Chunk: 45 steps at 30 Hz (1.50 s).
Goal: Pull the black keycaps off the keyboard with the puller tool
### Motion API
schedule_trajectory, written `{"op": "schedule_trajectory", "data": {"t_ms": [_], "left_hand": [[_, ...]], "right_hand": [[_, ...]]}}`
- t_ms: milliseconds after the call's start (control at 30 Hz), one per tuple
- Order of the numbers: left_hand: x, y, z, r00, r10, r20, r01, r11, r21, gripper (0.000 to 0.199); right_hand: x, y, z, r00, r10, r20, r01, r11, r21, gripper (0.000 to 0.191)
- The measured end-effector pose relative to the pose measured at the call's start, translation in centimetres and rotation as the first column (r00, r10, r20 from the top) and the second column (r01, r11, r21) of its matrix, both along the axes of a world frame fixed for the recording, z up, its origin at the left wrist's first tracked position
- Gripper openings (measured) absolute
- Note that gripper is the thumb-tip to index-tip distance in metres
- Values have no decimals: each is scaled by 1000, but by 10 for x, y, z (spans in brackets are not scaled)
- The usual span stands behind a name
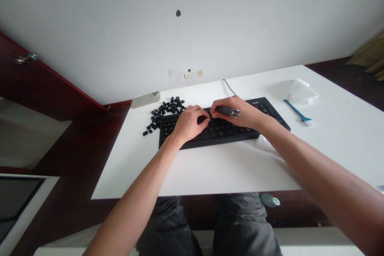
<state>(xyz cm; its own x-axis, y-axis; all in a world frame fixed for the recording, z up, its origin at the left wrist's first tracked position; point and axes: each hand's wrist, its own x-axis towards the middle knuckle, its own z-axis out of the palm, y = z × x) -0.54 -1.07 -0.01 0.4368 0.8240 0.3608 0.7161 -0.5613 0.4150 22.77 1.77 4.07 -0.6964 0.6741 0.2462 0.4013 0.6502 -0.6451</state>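
A black keyboard (222,131) lies on the white table, with some of its keycaps off on the left part. Over its upper middle, my left hand (192,122) is closed, thumb and fingertips brought together at the keys. Whatever sits in that pinch is too small to make out. Close beside it, my right hand (234,110) grips a dark pen-like tool (227,111) with a shiny metal end. The fingertips of both hands nearly meet above the keys. Loose black keycaps (169,106) are heaped behind and left of the keyboard.
A phone (146,99) lies at the table's back left. To the right are a blue brush (297,111) and a clear plastic bag (300,91). White cloth or tissue (265,143) pokes out near my right forearm. A cable (229,87) runs toward the wall.
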Motion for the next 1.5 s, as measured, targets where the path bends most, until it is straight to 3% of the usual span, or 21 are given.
{"op": "schedule_trajectory", "data": {"t_ms": [133, 267, 533, 767, 1500], "left_hand": [[2, 1, -6, 997, -47, 68, 45, 999, 30, 14], [7, 1, -9, 995, -21, 102, 22, 1000, -10, 8], [10, 1, -7, 997, -23, 79, 25, 999, -36, 14], [10, 4, -9, 984, 14, 176, 8, 992, -123, 7], [13, 3, -5, 991, 33, 126, -13, 988, -156, 7]], "right_hand": [[-2, 0, -2, 1000, 11, -4, -11, 1000, 16, 15], [-3, 1, -1, 1000, 12, 21, -13, 998, 62, 14], [-4, 1, -1, 995, -50, 86, 40, 993, 112, 12], [-4, -1, -1, 976, -77, 202, 31, 974, 224, 32], [-4, -6, 5, 963, -81, 258, 9, 963, 268, 36]]}}
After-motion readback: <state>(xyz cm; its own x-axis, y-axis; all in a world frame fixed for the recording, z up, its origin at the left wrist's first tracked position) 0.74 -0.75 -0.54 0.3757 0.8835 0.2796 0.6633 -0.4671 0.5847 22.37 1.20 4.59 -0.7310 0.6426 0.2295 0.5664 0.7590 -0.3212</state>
